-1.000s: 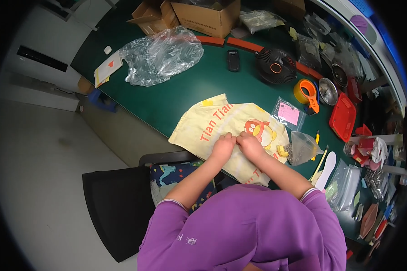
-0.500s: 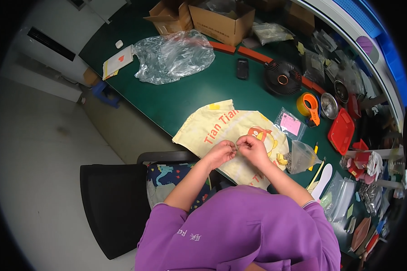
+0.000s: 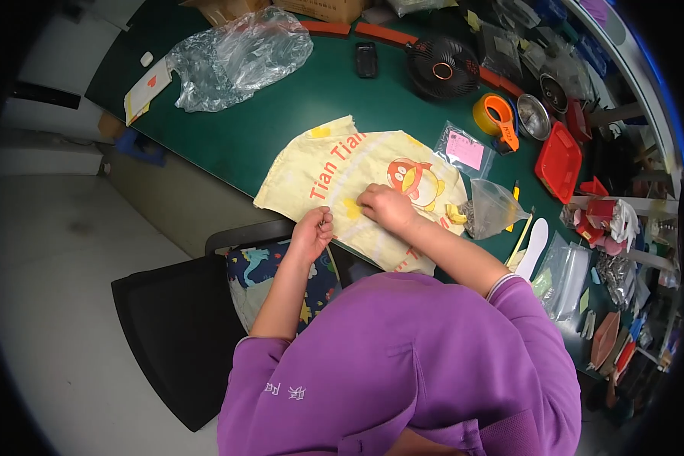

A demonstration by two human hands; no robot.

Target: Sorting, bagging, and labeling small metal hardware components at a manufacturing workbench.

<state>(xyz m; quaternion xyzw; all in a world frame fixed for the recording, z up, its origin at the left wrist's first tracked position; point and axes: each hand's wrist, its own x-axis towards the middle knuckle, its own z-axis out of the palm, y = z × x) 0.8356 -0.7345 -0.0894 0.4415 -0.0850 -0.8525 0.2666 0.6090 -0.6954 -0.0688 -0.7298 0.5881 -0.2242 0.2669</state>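
A pale yellow cloth [image 3: 296,169] with red lettering and a printed bird lies spread at the table's near edge. Above its lower left edge, my left hand [image 3: 313,232] has its fingers curled closed; whatever may be between them is too small to make out. My right hand [image 3: 387,208] rests low over the middle of the cloth, left of the printed bird, fingers bent together and their tips partly hidden. Just right of the cloth lies a clear plastic bag [image 3: 498,210] with small dark pieces inside, beside a small yellow crumpled piece [image 3: 456,214].
Beyond the cloth are a clear plastic sheet [image 3: 239,61], a black phone [image 3: 365,60] and a black fan [image 3: 442,68]. To the right stand an orange tape dispenser [image 3: 495,115], a metal bowl [image 3: 533,117] and a red tray [image 3: 558,163]. A black chair [image 3: 171,334] is at lower left.
My hands, together over the cloth before, have come apart: the left toward the cloth's near left edge, the right onto its middle. The whole view has shifted, so the table appears higher and further left.
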